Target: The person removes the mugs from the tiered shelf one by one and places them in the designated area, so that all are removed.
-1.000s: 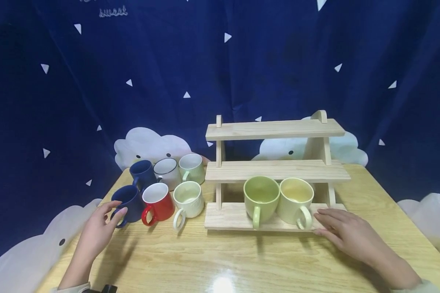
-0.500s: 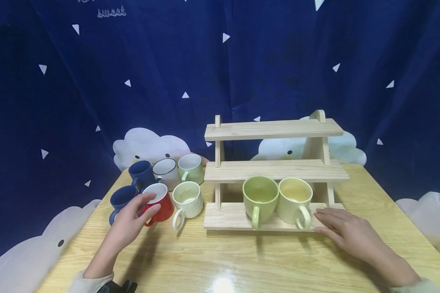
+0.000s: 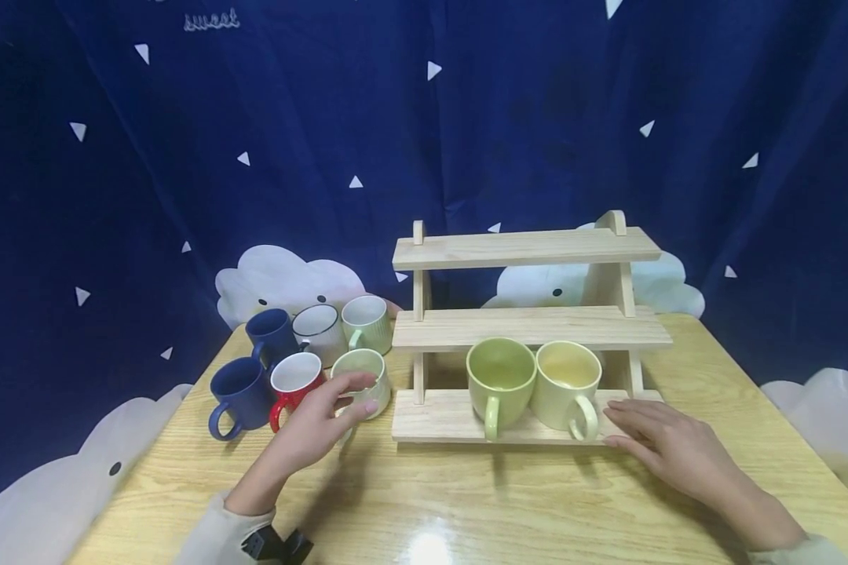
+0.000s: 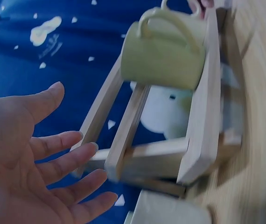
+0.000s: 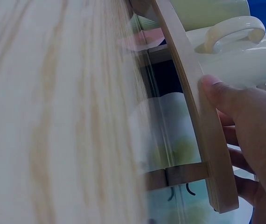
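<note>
My left hand [image 3: 318, 424], fingers spread, is in front of the off-white mug [image 3: 356, 362] and hides much of its side and handle. In the left wrist view this hand's fingers [image 4: 67, 163] hold nothing; whether they touch the mug I cannot tell. On the bottom shelf of a three-tier wooden rack [image 3: 431, 416] stand a green mug [image 3: 500, 392] and a cream mug [image 3: 565, 392], handles forward. My right hand [image 3: 678, 451] rests on that shelf's right end, its thumb [image 5: 221, 93] against the front edge and its other fingers over the board.
Left of the rack stand a red mug [image 3: 297, 380], two navy mugs [image 3: 243, 396], a dark-rimmed white mug [image 3: 321, 337] and a pale green ribbed mug [image 3: 367, 326]. A blue patterned curtain [image 3: 325, 118] hangs behind the wooden table [image 3: 466, 502].
My left hand has moved right, from the front navy mug past the red mug to the off-white mug. My right hand stays on the shelf. The mugs have not moved.
</note>
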Action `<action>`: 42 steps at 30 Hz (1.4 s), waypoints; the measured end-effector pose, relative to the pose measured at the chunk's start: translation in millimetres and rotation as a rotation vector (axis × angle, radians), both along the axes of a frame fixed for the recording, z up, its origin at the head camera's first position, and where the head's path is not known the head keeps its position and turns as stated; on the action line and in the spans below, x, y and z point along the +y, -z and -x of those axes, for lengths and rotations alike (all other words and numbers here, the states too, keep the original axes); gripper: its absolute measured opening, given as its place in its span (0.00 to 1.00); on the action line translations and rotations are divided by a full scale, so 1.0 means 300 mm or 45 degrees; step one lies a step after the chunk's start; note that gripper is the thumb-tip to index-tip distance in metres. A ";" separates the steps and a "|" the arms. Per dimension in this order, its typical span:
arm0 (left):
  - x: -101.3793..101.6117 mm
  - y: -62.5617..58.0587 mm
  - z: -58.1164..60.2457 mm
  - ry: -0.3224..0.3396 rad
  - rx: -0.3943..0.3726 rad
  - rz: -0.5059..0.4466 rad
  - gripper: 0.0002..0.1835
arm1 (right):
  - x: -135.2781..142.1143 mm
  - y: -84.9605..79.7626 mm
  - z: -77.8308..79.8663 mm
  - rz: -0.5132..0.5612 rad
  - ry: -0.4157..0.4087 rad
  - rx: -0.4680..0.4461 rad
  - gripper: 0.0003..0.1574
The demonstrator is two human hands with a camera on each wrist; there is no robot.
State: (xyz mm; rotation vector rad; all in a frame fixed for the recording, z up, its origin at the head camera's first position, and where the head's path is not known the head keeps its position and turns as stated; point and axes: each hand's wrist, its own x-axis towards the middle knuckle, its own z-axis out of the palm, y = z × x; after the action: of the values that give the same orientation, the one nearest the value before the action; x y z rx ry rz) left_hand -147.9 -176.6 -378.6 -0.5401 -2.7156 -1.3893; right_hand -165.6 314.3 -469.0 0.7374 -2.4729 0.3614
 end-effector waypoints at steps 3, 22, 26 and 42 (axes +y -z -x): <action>0.042 0.000 0.006 0.058 -0.023 0.009 0.26 | -0.001 -0.002 0.001 -0.001 0.000 -0.002 0.28; 0.288 0.047 0.022 0.301 0.046 0.145 0.24 | -0.002 0.000 0.001 0.009 0.005 0.019 0.29; 0.336 0.059 0.023 0.328 0.065 0.165 0.22 | -0.003 0.001 0.000 0.009 0.012 0.015 0.29; 0.440 0.101 0.007 0.385 -0.182 -0.142 0.12 | -0.001 0.008 -0.001 0.008 0.016 0.006 0.28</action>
State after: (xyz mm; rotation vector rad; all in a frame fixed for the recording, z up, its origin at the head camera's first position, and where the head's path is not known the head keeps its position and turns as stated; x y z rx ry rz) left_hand -150.1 -44.5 -408.9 -0.9068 -2.7286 -1.6972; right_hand -165.2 314.1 -471.4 0.7189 -2.4703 0.3620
